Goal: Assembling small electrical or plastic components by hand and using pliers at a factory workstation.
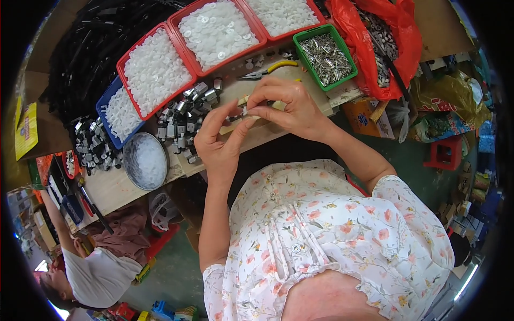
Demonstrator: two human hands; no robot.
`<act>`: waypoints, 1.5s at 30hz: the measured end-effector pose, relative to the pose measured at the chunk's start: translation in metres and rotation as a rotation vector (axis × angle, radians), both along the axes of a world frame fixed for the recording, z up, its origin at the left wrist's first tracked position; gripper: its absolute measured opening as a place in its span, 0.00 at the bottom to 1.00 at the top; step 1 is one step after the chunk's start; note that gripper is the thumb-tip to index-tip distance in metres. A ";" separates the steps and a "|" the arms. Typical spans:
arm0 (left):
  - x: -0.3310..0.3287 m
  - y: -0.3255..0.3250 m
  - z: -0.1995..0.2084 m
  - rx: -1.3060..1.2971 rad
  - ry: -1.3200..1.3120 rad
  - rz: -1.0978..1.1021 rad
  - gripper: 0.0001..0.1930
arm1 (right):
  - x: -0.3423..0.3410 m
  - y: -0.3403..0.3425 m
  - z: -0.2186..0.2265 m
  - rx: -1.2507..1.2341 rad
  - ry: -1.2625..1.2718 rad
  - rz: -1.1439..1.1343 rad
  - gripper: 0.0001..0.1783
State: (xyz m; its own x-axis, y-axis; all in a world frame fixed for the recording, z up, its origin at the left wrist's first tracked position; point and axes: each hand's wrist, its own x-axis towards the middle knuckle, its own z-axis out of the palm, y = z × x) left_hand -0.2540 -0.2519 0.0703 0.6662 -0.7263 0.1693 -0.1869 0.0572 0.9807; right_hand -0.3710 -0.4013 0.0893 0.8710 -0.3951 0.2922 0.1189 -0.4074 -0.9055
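My left hand (pixel 217 134) and my right hand (pixel 286 104) meet above the near edge of the wooden workbench (pixel 115 184). Between their fingertips is a small pale part (pixel 244 111), pinched from both sides. The fingers cover most of it, so its kind cannot be made out. Just beyond my right hand lie pliers (pixel 267 70) with yellow handles. Left of my left hand is a loose pile of small silver-and-black metal fittings (pixel 184 120).
Red trays (pixel 191 67) of white plastic pieces line the back, beside a blue tray (pixel 99 107). A green tray (pixel 350 75) holds metal pins; a red bag (pixel 404 32) stands right of it. A round bowl (pixel 165 174) of white material sits left. Another person (pixel 99 275) works at far left.
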 end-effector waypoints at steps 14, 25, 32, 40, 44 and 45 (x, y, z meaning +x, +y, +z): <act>-0.003 0.020 -0.030 0.206 -0.997 0.067 0.15 | 0.011 -0.003 -0.032 -0.376 0.097 -0.117 0.08; 0.002 0.015 -0.039 0.247 -1.176 0.041 0.15 | 0.014 -0.011 -0.026 -0.358 0.170 -0.019 0.07; 0.006 0.018 -0.032 0.322 -1.382 0.034 0.15 | 0.015 -0.012 -0.031 -0.471 0.060 0.032 0.11; 0.016 0.020 -0.029 0.368 -1.611 -0.157 0.21 | 0.011 -0.006 -0.025 -0.782 0.088 0.097 0.21; 0.014 0.015 -0.026 0.271 -1.684 -0.152 0.20 | 0.008 -0.010 -0.025 -0.849 0.168 0.112 0.20; 0.015 0.016 -0.028 0.273 -1.678 -0.140 0.20 | 0.007 -0.008 -0.023 -0.806 0.176 0.114 0.21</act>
